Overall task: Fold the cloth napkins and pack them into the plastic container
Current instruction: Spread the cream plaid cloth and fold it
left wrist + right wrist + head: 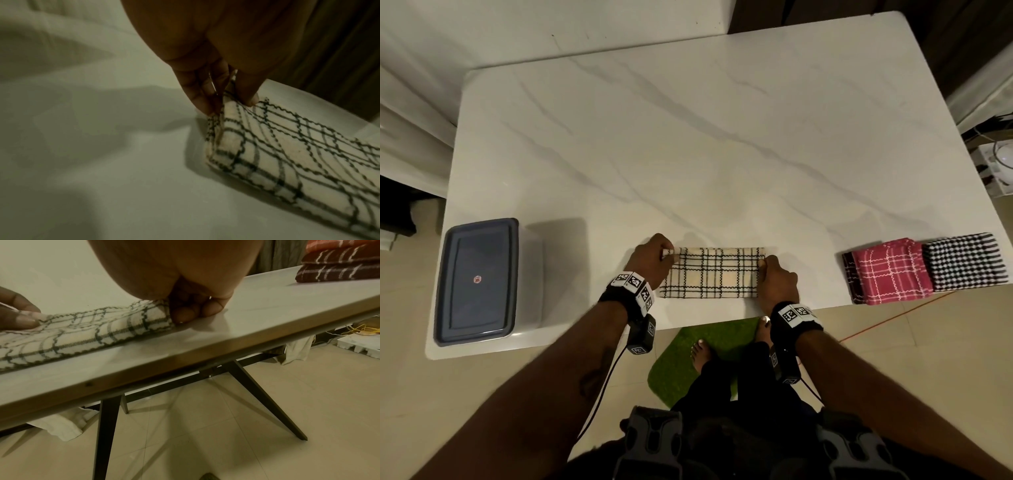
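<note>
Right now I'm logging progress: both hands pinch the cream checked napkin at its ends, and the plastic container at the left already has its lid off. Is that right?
One thing is wrong: the plastic container still has its dark lid on, as the head view shows. The rest holds: the left hand and right hand pinch the ends of the cream checked napkin.

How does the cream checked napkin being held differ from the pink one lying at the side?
The cream napkin has thin black lines; the pink napkin has white lines. The cream one is pinched at its ends by the left hand and right hand; the pink one lies untouched atop a dark napkin. Both are folded, on the table.
</note>
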The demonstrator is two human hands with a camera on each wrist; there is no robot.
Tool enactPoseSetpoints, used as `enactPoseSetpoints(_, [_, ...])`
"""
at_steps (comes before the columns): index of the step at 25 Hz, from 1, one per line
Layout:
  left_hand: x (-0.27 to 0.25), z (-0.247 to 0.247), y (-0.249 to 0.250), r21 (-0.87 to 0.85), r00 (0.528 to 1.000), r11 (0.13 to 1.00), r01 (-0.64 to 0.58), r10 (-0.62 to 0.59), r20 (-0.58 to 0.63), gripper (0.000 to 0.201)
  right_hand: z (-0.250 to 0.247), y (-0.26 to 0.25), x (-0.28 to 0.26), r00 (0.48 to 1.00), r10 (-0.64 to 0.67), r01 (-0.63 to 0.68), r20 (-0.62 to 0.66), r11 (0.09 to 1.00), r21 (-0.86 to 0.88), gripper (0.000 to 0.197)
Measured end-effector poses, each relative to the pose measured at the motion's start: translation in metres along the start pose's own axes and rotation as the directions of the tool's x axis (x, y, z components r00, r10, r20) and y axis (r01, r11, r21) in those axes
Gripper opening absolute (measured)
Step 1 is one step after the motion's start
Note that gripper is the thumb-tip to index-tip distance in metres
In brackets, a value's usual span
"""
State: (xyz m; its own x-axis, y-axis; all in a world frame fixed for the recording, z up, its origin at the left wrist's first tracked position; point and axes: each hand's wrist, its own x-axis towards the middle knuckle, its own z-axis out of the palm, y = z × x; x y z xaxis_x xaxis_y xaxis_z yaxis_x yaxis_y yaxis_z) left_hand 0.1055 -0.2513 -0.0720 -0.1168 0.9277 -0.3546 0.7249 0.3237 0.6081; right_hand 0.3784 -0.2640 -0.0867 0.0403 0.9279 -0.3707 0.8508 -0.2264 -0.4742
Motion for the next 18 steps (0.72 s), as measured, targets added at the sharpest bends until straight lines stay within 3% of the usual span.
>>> enactPoseSetpoints(5, [0.002,0.007,0.002,-0.041,0.990,0.993,0.111,-0.114,-0.084,0.013,-0.003,-0.003,0.000,1.000,-0.004,0.004,0.021,1.000,-0.023,0.032])
enactPoseSetpoints(9, [0.000,0.011,0.008,0.096,0.987,0.986,0.134,-0.124,-0.103,0.016,-0.007,-0.010,0.000,0.999,0.016,-0.014,0.029,0.998,-0.068,0.033])
enactPoseSetpoints(12, [-0.002,0.013,0.007,0.192,0.986,0.970,0.151,-0.134,-0.100,0.022,-0.008,-0.013,0.002,0.999,0.044,-0.041,0.025,0.995,-0.093,0.033])
enactPoseSetpoints(15, [-0.012,0.012,0.010,0.181,0.969,0.955,0.236,-0.216,-0.123,0.039,-0.009,-0.014,0.004,0.996,0.070,-0.067,0.047,0.996,-0.060,0.031])
enactPoseSetpoints(17, [-0.020,0.015,0.009,0.190,0.960,0.960,0.207,-0.162,-0.231,0.046,-0.009,-0.009,0.006,0.999,0.025,-0.027,-0.019,0.996,-0.086,0.031])
enactPoseSetpoints(18, [-0.025,0.019,0.008,0.229,0.954,0.967,0.110,-0.039,-0.296,0.046,-0.008,-0.006,0.004,0.995,-0.045,0.031,-0.089,0.987,-0.157,0.032])
